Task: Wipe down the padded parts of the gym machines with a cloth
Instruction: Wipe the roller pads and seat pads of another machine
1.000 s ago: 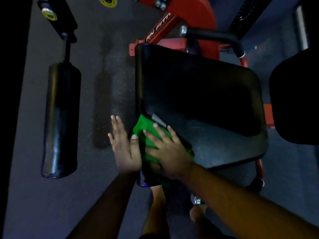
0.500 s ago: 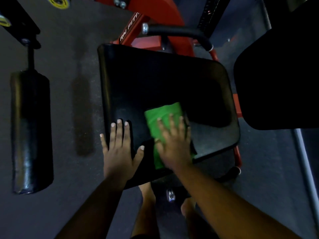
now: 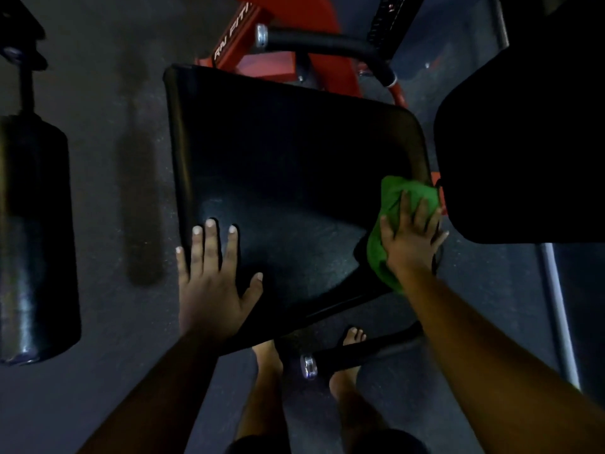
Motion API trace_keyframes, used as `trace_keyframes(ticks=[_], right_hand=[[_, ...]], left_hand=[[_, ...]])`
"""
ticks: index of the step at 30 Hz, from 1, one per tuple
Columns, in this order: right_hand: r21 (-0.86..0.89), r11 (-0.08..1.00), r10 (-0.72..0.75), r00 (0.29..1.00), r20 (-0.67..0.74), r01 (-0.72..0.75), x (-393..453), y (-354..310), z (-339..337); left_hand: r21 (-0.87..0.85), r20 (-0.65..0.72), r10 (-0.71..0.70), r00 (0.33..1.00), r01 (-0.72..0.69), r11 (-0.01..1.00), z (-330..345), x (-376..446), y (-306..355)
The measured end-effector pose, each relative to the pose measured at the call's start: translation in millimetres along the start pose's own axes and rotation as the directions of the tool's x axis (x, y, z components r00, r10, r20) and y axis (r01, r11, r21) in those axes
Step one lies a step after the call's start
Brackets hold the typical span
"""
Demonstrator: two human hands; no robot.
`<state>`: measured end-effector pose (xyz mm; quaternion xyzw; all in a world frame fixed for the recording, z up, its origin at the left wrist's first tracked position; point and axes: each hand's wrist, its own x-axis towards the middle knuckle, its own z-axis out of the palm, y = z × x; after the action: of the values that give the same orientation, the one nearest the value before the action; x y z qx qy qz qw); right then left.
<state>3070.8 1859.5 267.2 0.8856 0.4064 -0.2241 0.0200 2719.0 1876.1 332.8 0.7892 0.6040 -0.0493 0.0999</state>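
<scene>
Our right hand [image 3: 411,237] lies flat on the green cloth [image 3: 389,224], fingers straight and slightly spread, pressing it down onto the right near corner of the black seat pad [image 3: 294,165]; the cloth is bunched, and part of it hangs over the pad's right edge. Our left hand [image 3: 212,283] rests palm down on the pad's left near corner, fingers straight and the thumb spread wide, with nothing in it and the little finger just past the left edge. We see the pad tilted in the view, its near surface faintly shiny. Beyond its far edge runs the red machine frame [image 3: 278,63] with white lettering, and a black foam handle [image 3: 327,47] crosses above it. Another dark pad [image 3: 523,142] looms just right of the cloth. Well to the left, a black roller pad [image 3: 36,240] hangs on a post above the dark rubber floor [image 3: 108,126]. Below the seat our bare feet [image 3: 352,335] stand beside a black bar [image 3: 360,352] with a chrome end cap
</scene>
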Motion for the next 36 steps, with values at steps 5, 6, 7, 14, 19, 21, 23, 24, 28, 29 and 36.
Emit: trace_keyframes(ticks=[5, 6, 7, 14, 19, 21, 23, 24, 28, 29, 36], right_hand=[[0.014, 1.000, 0.003, 0.996, -0.090, -0.002, 5, -21, -5], [0.037, 0.996, -0.076, 0.993, -0.093, 0.080, -26, -24, 0], [0.065, 0.985, -0.156, 0.984, -0.083, 0.162, -56, -27, 7], [0.030, 1.000, 0.000, 0.999, -0.053, 0.002, 18, -46, -5], [0.152, 0.983, 0.112, 0.991, -0.068, -0.101, 87, -151, -29], [0.075, 0.984, -0.154, 0.985, -0.074, 0.159, 60, -201, -23], [-0.010, 0.894, -0.447, 0.891, -0.079, 0.448, 8, -233, -13], [-0.025, 0.838, -0.546, 0.835, -0.068, 0.545, -20, -235, -9], [-0.040, 0.674, -0.737, 0.675, 0.031, 0.738, -110, -155, 6], [-0.025, 0.652, -0.757, 0.652, 0.045, 0.758, -125, -132, 9], [-0.066, 0.669, -0.741, 0.671, 0.024, 0.741, -52, -222, 0]], left_hand=[[-0.014, -0.006, -0.007, 1.000, 0.007, 1.000, -1, 1, -1], [-0.009, -0.006, -0.008, 1.000, 0.008, 1.000, -3, 1, 0], [-0.001, -0.001, -0.012, 1.000, 0.012, 1.000, -4, 2, 0], [-0.029, -0.021, -0.015, 1.000, 0.015, 0.999, -1, 4, 0], [-0.046, -0.124, 0.010, 0.992, -0.016, 0.999, 4, 2, -1], [-0.062, -0.144, 0.015, 0.990, -0.024, 0.998, 4, -1, -3], [-0.086, -0.167, 0.029, 0.986, -0.044, 0.995, 2, -2, -5], [-0.102, -0.171, 0.040, 0.985, -0.058, 0.993, 2, 0, -6], [-0.230, -0.130, 0.033, 0.991, -0.062, 0.971, -2, 1, -9], [-0.257, -0.133, 0.036, 0.990, -0.069, 0.964, -2, 0, -9], [-0.243, -0.130, 0.061, 0.990, -0.091, 0.966, 1, -2, -11]])
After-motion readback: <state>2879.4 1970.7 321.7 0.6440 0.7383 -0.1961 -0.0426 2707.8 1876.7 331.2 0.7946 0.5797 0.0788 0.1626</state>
